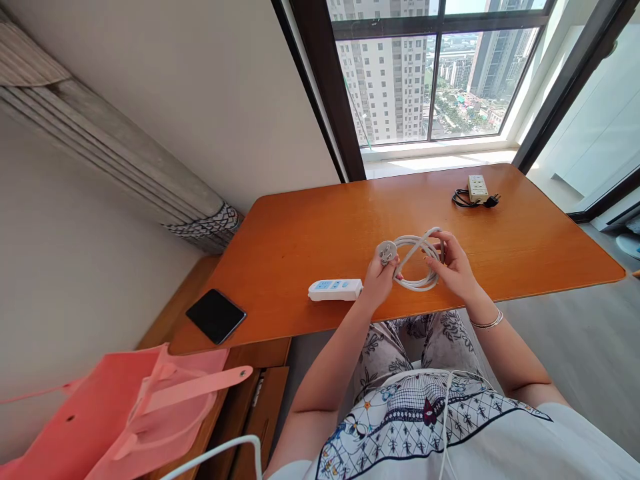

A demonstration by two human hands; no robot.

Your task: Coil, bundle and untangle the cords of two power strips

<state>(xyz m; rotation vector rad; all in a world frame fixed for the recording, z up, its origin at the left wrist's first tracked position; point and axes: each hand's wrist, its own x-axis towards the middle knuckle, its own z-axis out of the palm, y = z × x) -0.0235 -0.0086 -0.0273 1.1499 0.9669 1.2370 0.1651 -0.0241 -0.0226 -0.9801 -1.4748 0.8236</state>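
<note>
A white power cord (419, 285) is wound into a loose coil held up over the front part of the table. My left hand (379, 281) is closed around the coil's left side, just below the white plug (387, 251), whose prongs face up. On the coil's right side, my right hand (453, 265) pinches the loops between thumb and fingers. The white power strip (335, 289) with blue socket faces lies flat on the table, just left of my left hand. Where the cord meets the strip is hidden by my left hand.
A small beige socket block (477, 189) with a black cord and plug lies at the back right of the brown table (300, 227). A black tablet (216, 316) rests near the left edge. Beside the table is a pink bag (125, 407); windows stand behind.
</note>
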